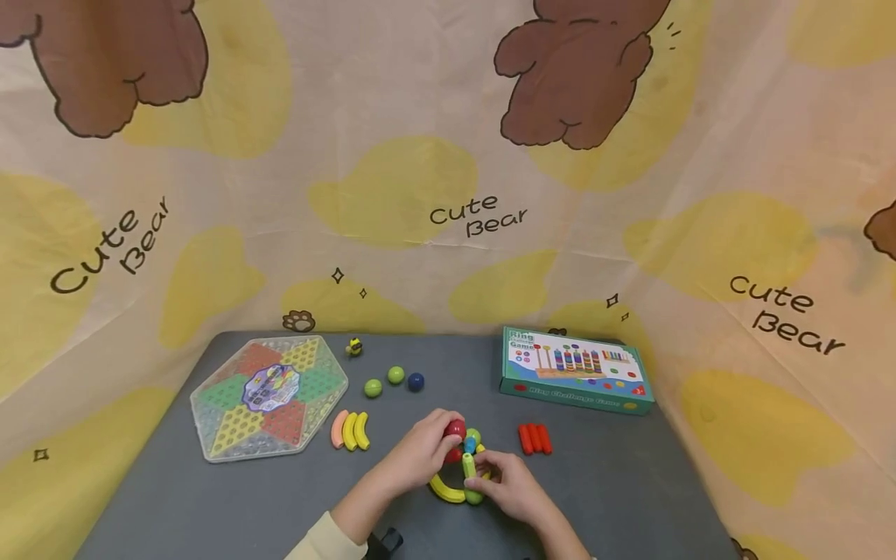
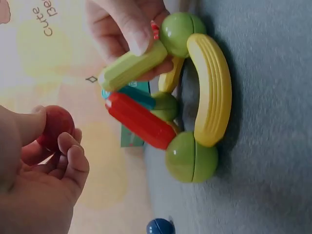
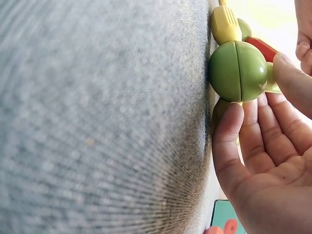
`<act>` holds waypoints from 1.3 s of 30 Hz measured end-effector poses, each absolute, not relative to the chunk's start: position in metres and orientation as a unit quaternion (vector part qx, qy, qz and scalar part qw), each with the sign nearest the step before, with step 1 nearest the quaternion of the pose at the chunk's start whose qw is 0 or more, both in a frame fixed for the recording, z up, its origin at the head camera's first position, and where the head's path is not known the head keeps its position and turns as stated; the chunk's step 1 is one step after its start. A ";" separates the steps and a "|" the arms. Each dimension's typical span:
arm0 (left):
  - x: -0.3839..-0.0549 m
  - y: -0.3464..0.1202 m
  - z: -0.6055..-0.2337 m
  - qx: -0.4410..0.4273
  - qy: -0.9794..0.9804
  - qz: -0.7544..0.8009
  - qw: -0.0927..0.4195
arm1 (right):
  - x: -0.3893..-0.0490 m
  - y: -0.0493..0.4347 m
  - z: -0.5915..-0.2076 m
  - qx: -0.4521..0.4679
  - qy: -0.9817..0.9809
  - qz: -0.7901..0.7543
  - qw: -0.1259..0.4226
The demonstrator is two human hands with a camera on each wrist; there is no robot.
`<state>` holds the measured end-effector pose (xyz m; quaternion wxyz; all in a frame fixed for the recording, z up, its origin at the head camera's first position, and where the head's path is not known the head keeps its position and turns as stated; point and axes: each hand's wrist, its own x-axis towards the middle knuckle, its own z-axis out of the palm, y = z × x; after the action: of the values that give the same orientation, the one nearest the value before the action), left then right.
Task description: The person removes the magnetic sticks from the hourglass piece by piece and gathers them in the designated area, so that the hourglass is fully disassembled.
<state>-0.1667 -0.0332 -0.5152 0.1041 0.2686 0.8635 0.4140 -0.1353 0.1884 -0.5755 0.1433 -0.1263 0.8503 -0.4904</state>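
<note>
My left hand [image 1: 418, 459] holds a red ball [image 2: 59, 126] in its fingers, apart from and beside the top of a small structure. Curved yellow pieces [image 2: 213, 90] and green balls [image 2: 191, 157] form its base on the table. From the balls a red stick [image 2: 141, 122], a blue stick [image 2: 140, 96] and a light green stick [image 2: 134, 64] rise, leaning inward so their tops come close together. My right hand [image 1: 516, 487] pinches the light green stick between thumb and fingers, near the green ball [image 3: 239, 71] at its foot.
Two green balls [image 1: 373, 388] and a dark blue ball [image 1: 416, 382] lie behind. Left are short curved pieces [image 1: 350, 431], a bee figure [image 1: 355, 347] and a hexagonal game board [image 1: 238, 389]. Red sticks [image 1: 535, 439] and a green game box [image 1: 575, 369] lie right.
</note>
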 end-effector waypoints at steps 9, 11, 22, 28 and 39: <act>-0.179 -0.046 -0.528 0.224 0.851 0.475 0.034 | -0.136 0.189 -0.577 -0.127 0.852 -0.489 0.137; -0.184 -0.048 -0.531 0.203 0.844 0.497 0.019 | -0.137 0.189 -0.577 -0.126 0.853 -0.488 0.138; -0.221 -0.047 -0.534 0.140 0.852 0.503 -0.031 | -0.137 0.189 -0.576 -0.120 0.850 -0.491 0.147; -0.241 -0.044 -0.534 0.132 0.869 0.476 -0.030 | -0.137 0.190 -0.576 -0.119 0.850 -0.491 0.149; -0.262 -0.036 -0.534 0.108 0.880 0.462 -0.019 | -0.136 0.189 -0.576 -0.117 0.849 -0.495 0.146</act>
<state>-0.2623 -0.0359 -0.5343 -0.0189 0.1083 0.8803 0.4616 -0.1361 0.1888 -0.5756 0.1462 -0.1168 0.8486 -0.4949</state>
